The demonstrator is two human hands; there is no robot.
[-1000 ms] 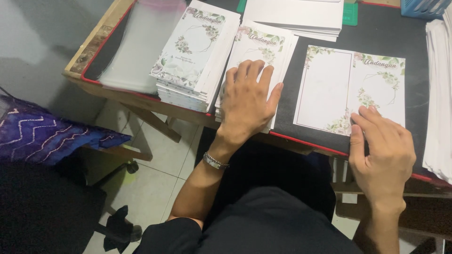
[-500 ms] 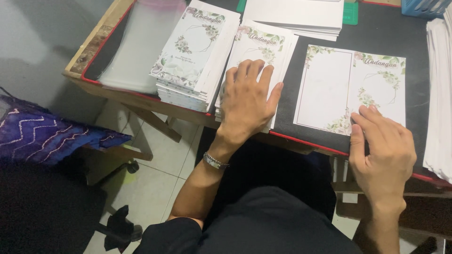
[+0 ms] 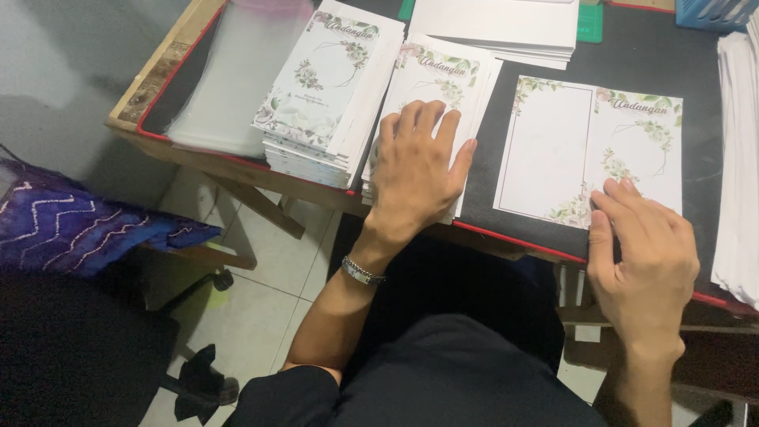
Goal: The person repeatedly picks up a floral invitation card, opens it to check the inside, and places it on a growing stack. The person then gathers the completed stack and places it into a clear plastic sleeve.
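Two stacks of folded cards (image 3: 328, 87) stand done; left hand (image 3: 415, 170) flat on one, right hand (image 3: 644, 253) spread, pressing an unfolded card (image 3: 585, 146).

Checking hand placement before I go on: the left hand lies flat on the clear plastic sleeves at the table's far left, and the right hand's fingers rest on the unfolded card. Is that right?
Not quite. In the head view the left hand lies flat on a stack of floral cards, not on the clear plastic sleeves. The right hand does rest its fingers on the unfolded card.

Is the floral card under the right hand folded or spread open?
Spread open: the floral card lies flat, both panels side by side on the black table, right hand on its lower corner.
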